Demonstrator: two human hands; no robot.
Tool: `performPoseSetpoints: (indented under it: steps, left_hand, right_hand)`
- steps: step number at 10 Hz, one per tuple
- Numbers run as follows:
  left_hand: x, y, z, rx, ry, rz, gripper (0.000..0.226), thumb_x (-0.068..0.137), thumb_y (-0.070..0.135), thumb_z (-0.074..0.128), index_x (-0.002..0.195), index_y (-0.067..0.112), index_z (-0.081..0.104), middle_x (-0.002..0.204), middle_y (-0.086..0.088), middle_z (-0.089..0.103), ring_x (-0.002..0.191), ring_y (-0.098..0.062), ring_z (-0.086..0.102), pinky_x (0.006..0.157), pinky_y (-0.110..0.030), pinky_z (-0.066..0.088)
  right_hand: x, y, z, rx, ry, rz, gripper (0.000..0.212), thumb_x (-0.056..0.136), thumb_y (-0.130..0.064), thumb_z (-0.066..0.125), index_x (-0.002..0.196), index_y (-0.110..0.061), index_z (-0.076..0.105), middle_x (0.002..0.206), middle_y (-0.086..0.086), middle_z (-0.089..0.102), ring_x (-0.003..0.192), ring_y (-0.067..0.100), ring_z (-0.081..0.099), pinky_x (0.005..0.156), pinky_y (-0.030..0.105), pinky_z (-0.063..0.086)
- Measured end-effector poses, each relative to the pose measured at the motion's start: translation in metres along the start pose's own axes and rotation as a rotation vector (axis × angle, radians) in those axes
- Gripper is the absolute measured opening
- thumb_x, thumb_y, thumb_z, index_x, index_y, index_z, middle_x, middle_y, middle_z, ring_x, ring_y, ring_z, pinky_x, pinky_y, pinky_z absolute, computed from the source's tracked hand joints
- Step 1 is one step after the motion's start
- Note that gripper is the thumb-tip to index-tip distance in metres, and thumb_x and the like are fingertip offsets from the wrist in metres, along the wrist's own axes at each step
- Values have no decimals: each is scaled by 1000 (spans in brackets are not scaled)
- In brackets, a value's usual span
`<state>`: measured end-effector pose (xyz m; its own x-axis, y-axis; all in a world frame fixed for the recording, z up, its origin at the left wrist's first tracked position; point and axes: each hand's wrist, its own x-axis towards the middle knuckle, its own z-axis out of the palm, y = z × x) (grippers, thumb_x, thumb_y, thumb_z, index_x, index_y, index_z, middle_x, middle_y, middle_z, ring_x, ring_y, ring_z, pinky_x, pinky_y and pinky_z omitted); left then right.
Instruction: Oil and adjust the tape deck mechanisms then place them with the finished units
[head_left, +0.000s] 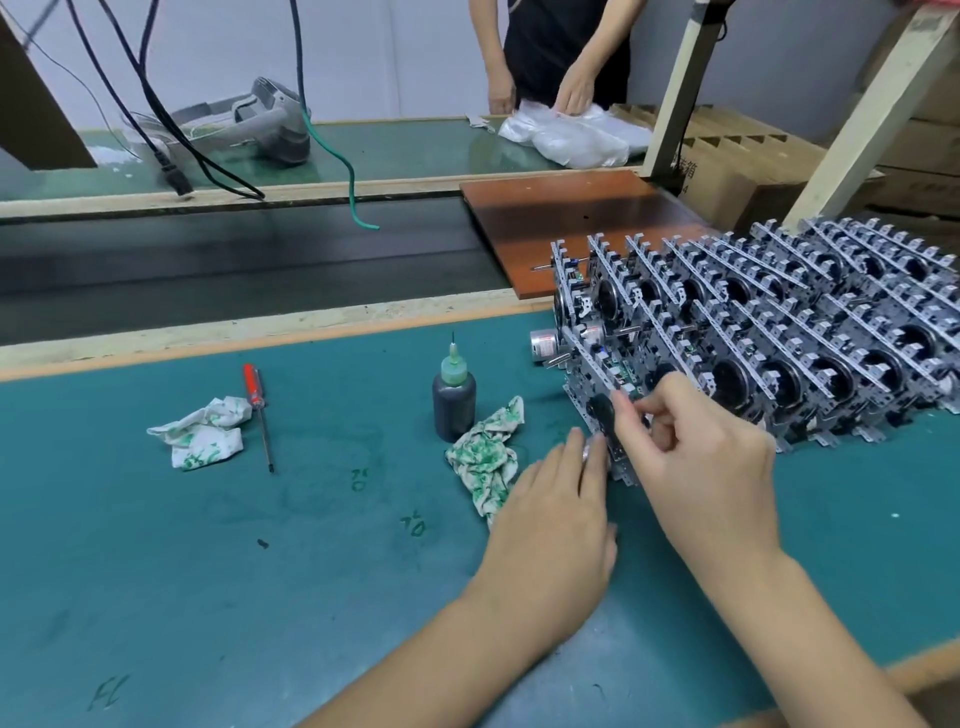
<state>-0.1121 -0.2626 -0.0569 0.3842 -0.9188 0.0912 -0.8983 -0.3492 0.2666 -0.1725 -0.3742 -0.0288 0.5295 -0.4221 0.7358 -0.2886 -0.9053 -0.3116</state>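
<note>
Right hand (711, 467) fingers (631, 410) are curling round and pinching the top edge of a deck (605, 415), standing on edge at the near-left end of the stack (779, 332). Left hand (556, 525) is lying with fingers straight, tips pressing the deck's lower side. Stack is sitting in leaning rows on the table (208, 545), partly on a brown board (571, 223). Just left of the hands: a rag (485, 460), touching the left hand, then an oil bottle (453, 400) upright. Further left a screwdriver (258, 410) beside a second rag (205, 431). Green mat is showing stains and scribbles; near and left areas lying open. Behind the table edge a dark belt (234, 270) is running across. Beyond, another person (550, 52) is handling white bags (571, 135); cables (156, 104) hanging down.
</note>
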Motion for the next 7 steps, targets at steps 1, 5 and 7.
performPoseSetpoints:
  steps: [1,5,7]
  left_hand:
    - [4,0,3,5,5,-7,67,101,26,34,151,8,-6,159,-11,-4,145,-20,3,117,-29,4]
    - [17,-6,4,-191,70,-94,59,101,33,37,151,13,13,158,-8,12,142,-18,15,114,-32,17]
    - [0,-13,-29,-537,382,-59,37,94,33,55,129,20,53,129,8,51,121,-7,42,103,-18,29]
  right_hand:
    - [0,6,-3,-30,-1,-28,29,86,-20,61,62,-6,51,48,0,48,39,24,46,44,24,35]
    - [7,2,9,30,-46,172,12,87,-12,65,78,-9,57,70,-4,48,60,18,45,57,27,30]
    - [6,-3,-2,168,-34,208,4,86,-10,64,83,-13,62,81,-1,57,76,25,54,67,38,46]
